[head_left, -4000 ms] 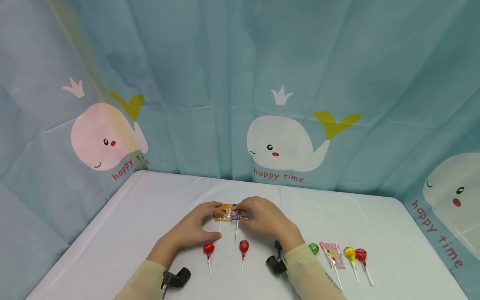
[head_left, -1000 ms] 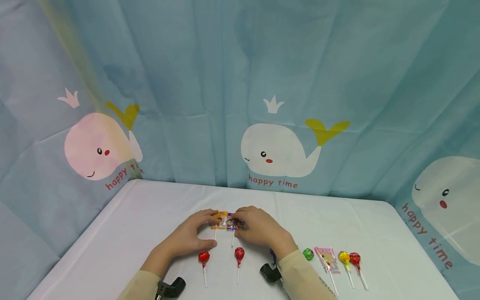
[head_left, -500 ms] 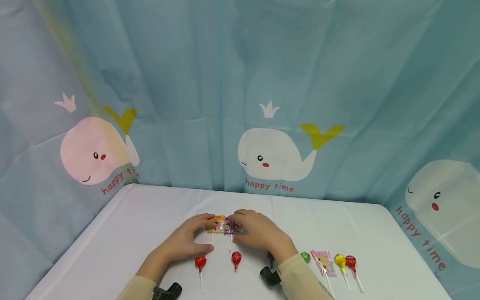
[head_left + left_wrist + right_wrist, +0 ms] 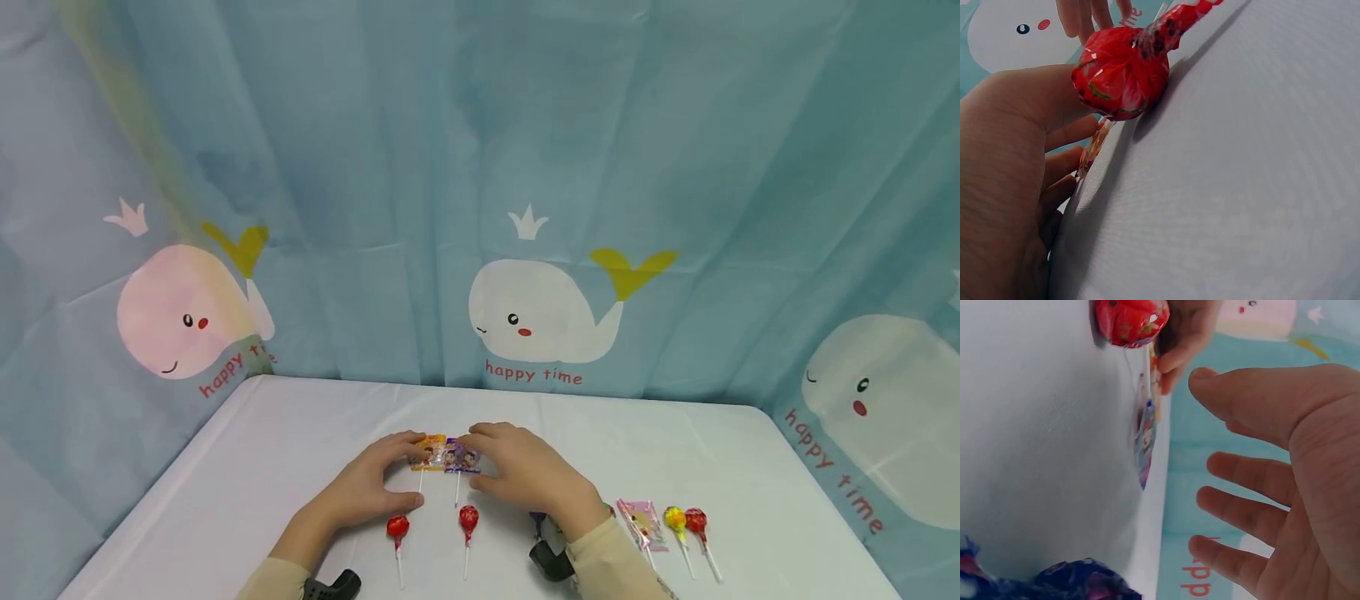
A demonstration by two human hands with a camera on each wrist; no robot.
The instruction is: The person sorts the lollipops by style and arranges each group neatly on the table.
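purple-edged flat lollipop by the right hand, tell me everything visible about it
The purple-edged lollipop has a flat, printed wrapper that looks like partly clear plastic, and a thin white stick. It lies on the white table, stick toward the person, beside the orange-edged lollipop, their edges meeting in the head view. The right hand is clear of it.

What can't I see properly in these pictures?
Head view: part of the orange wrapper, covered by the left hand; its print is too small to read.
Head view: the blue lolly's stick, hidden by the black camera.
Head view: the right whale's tail, cut off by the edge.
Left wrist view: a red lolly's stick, cut off by the top edge.
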